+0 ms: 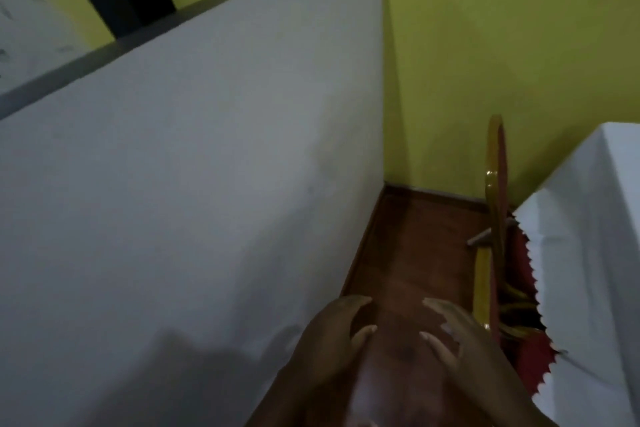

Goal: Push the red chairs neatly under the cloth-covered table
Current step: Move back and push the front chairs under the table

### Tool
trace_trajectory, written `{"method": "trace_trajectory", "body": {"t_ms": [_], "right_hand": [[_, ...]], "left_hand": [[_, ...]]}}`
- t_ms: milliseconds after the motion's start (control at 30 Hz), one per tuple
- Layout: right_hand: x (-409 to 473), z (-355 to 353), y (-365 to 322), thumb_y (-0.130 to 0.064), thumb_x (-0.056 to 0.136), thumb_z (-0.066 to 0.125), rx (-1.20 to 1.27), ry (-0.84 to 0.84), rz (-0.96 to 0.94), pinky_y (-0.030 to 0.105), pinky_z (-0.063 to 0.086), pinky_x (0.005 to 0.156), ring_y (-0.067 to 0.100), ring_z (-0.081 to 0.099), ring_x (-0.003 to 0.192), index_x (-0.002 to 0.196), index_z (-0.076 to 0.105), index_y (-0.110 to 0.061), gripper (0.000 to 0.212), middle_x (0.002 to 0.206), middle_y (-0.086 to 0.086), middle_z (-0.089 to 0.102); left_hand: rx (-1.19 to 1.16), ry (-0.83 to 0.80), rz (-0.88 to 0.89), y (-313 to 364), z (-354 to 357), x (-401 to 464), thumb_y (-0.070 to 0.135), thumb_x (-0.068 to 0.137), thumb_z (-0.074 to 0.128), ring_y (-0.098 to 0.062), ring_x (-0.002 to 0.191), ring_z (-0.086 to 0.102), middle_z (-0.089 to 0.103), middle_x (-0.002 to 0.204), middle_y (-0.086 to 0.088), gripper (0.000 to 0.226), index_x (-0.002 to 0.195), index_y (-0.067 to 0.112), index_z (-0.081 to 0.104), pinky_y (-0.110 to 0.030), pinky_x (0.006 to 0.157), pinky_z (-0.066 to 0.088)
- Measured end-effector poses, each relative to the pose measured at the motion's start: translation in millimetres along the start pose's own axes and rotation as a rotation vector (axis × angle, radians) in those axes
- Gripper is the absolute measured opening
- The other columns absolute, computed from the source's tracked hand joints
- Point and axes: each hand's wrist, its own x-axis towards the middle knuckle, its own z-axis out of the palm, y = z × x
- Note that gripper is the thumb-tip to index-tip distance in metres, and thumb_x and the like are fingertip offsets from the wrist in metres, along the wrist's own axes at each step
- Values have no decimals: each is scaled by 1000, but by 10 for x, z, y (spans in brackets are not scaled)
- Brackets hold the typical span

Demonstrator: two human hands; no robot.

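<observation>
A red chair [497,191] with a gold frame stands at the right, its back upright and its seat tucked under the white cloth-covered table [595,225]. A red underskirt with a zigzag edge shows below the white cloth. My left hand [332,347] and my right hand [485,347] are held low in the middle, fingers spread and curved toward each other, holding nothing. Both hands hover over the floor, left of the chair and not touching it.
A grey-white wall [190,201] fills the left, a yellow-green wall [502,45] the back. Between wall and table runs a narrow strip of brown wooden floor [408,253] with a dark skirting board.
</observation>
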Motion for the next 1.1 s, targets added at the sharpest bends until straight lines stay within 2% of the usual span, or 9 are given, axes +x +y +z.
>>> {"method": "trace_trajectory", "body": {"t_ms": [100, 233, 333, 467, 600, 767, 933, 1000, 1100], "right_hand": [[227, -194, 94, -14, 74, 76, 12, 101, 113, 35, 54, 86, 13, 62, 100, 119, 57, -22, 49, 114, -4, 63], [338, -416, 346, -41, 81, 65, -50, 190, 248, 28, 39, 102, 6, 46, 119, 127, 49, -24, 52, 129, -11, 48], [334, -408, 550, -56, 76, 55, -38, 356, 396, 27, 40, 100, 7, 51, 118, 122, 54, -26, 55, 128, -9, 54], [410, -357, 707, -68, 74, 47, -82, 564, 624, 35, 38, 106, 11, 46, 124, 130, 48, -26, 71, 137, -6, 48], [491, -246, 700, -64, 81, 45, -66, 625, 827, 34, 32, 110, 13, 36, 132, 136, 37, -25, 67, 142, -5, 41], [514, 61, 478, -72, 78, 47, -82, 934, 1015, 28, 44, 91, -1, 51, 109, 121, 49, -31, 59, 120, -8, 59], [495, 371, 181, -81, 70, 41, -132, 1020, 1185, 21, 38, 96, -3, 44, 111, 123, 47, -37, 68, 122, -20, 46], [501, 476, 83, -72, 72, 53, -155, 1054, 1246, 15, 39, 90, -3, 47, 106, 121, 52, -33, 63, 115, -19, 49], [442, 660, -7, -49, 65, 76, -63, 1028, 1307, 22, 50, 82, -3, 56, 98, 113, 52, -42, 54, 111, -21, 58]], "left_hand": [[17, -51, 132, 107, -48, 703, 46, 90, 54, -8, 129, 42, 48, 142, 7, 50, 137, 30, 44, -11, 103, 21], [31, -190, 361, 358, 90, 1614, 58, 86, 47, -9, 126, 46, 54, 137, 4, 56, 133, 27, 49, -15, 106, 27], [60, -334, 530, 504, 349, 2242, 50, 87, 48, -8, 125, 47, 55, 136, 5, 52, 133, 26, 50, -21, 108, 32], [66, -556, 778, 676, 762, 3014, 30, 89, 43, -13, 131, 42, 44, 142, 6, 49, 137, 19, 47, -15, 112, 20], [115, -735, 1058, 871, 1181, 3645, 34, 87, 41, -6, 130, 41, 46, 140, 8, 48, 135, 29, 44, -33, 111, 34], [190, -949, 1319, 1058, 1481, 4043, 35, 82, 40, -12, 130, 43, 47, 141, 2, 56, 135, 22, 48, -31, 111, 34], [268, -1106, 1557, 1263, 1558, 4065, 21, 89, 53, 3, 130, 24, 29, 142, 19, 56, 142, 29, 37, -23, 115, 22], [239, -1178, 1629, 1314, 1594, 4037, 18, 89, 57, 1, 130, 32, 39, 139, 19, 51, 137, 32, 43, -28, 115, 27], [219, -1183, 1704, 1334, 1623, 3984, 16, 89, 59, -2, 124, 42, 54, 135, 6, 47, 133, 27, 48, -29, 110, 35]]}}
